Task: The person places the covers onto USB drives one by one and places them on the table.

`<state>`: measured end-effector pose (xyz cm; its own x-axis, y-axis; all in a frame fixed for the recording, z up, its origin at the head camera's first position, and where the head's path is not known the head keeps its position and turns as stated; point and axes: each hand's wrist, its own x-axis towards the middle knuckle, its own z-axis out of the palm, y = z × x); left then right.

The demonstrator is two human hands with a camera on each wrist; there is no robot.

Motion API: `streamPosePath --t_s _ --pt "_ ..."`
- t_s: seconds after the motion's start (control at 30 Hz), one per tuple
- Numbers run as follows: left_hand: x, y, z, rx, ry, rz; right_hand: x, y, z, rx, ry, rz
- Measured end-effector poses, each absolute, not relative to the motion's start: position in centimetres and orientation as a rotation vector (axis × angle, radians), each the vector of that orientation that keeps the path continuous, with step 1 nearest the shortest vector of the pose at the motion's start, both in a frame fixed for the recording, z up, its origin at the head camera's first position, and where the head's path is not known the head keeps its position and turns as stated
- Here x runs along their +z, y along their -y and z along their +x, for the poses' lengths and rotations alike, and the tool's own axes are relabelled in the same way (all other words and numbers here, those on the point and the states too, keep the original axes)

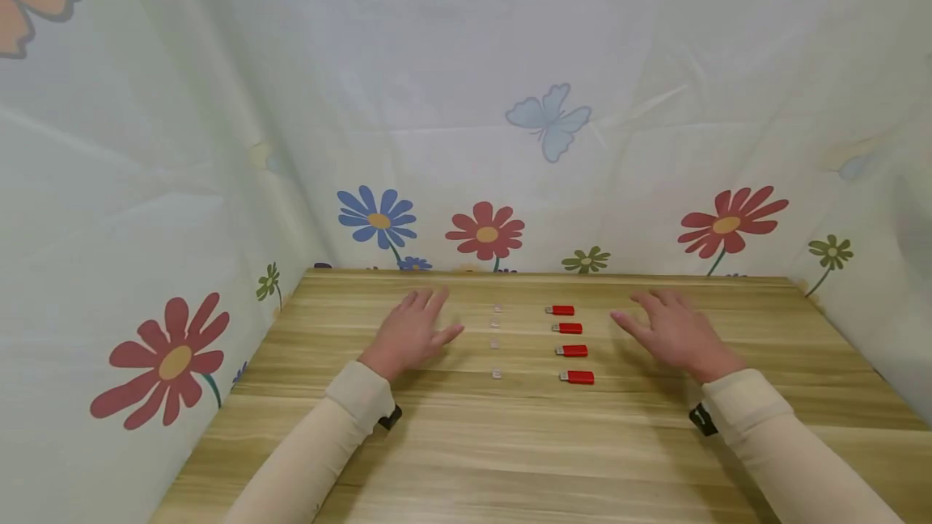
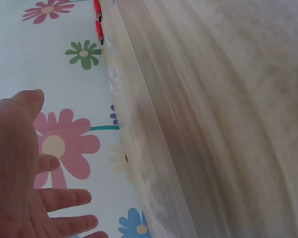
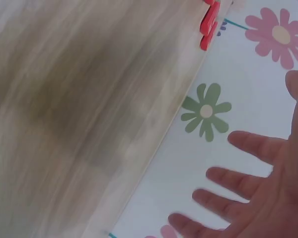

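Note:
Several red USB sticks [image 1: 571,351] lie in a column on the wooden table, their metal plugs facing left. To their left runs a column of small clear pieces [image 1: 496,344], possibly caps. My left hand [image 1: 413,332] is left of the clear pieces, fingers spread, holding nothing. On the other side, my right hand [image 1: 677,334] is right of the red sticks, also spread and empty. The left wrist view shows the left hand [image 2: 25,173] with fingers apart; the right wrist view shows the right hand [image 3: 268,183] likewise.
The wooden table [image 1: 466,451] reaches back to a pale curtain [image 1: 437,103] printed with flowers and a butterfly, which also hangs along the left and right sides. A dark band or device shows beneath each sleeve cuff.

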<state>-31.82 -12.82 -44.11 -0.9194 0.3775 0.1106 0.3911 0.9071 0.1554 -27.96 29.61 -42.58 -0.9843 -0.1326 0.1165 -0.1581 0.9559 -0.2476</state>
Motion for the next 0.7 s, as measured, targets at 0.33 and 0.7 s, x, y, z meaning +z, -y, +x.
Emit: streamPosePath --t_s 0.33,0.7 --pt "-43.9 11.1 -30.9 -0.174 2.897 -0.839 -41.8 -27.4 -27.8 0.460 2.916 0.383" --pt "-44.6 8.9 -29.9 -0.144 2.865 -1.136 -42.0 -24.9 -27.1 0.476 2.927 0.616"
